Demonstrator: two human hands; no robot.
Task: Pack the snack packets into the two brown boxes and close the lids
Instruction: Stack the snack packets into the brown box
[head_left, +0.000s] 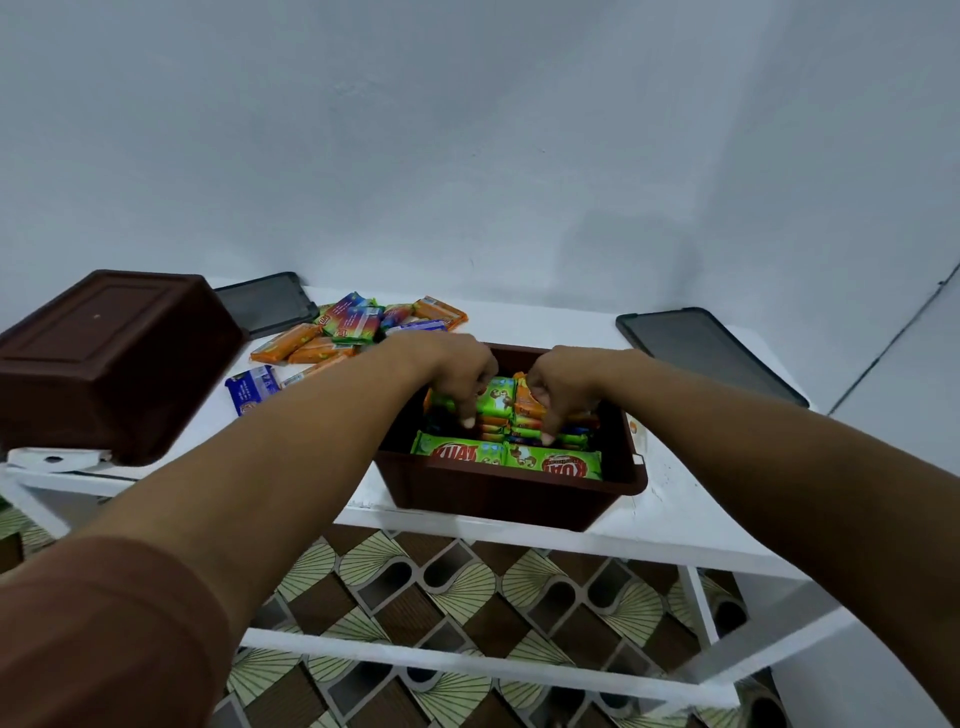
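Nearest the camera, a brown sleeve (98, 623) covers the left upper arm, and both bare forearms reach forward over the white worktop (670, 514) toward an open brown box (498, 496) that sits at its front edge. Inside this box, snack packets (506, 460) stand packed in rows; two green ones lie flat along the near wall, with orange and green ones stacked behind them.

Left hand (452, 371) is curled down into the box, its fingers (467, 415) bent and pressing on the green packets at the left of the stack. Right hand (558, 389) is likewise curled over the orange and green packets on the right, fingers (548, 434) bent downward with the tips touching the packets. Whether either hand actually pinches a packet or only pushes on it cannot be told, since the knuckles hide the grip.

Behind the left forearm, a loose pile of packets (353, 327) in orange, blue and multicolour wrappers lies on the worktop, with one blue packet (252, 387) apart from the rest, nearer the front. At the far left, a second brown box (111, 358) rests upside down, its base facing up, overhanging the worktop edge. A dark flat lid (267, 304) lies behind it near the wall, and another dark lid (709, 353) lies to the right of the open box. Patterned flooring (447, 587) shows below the white frame.
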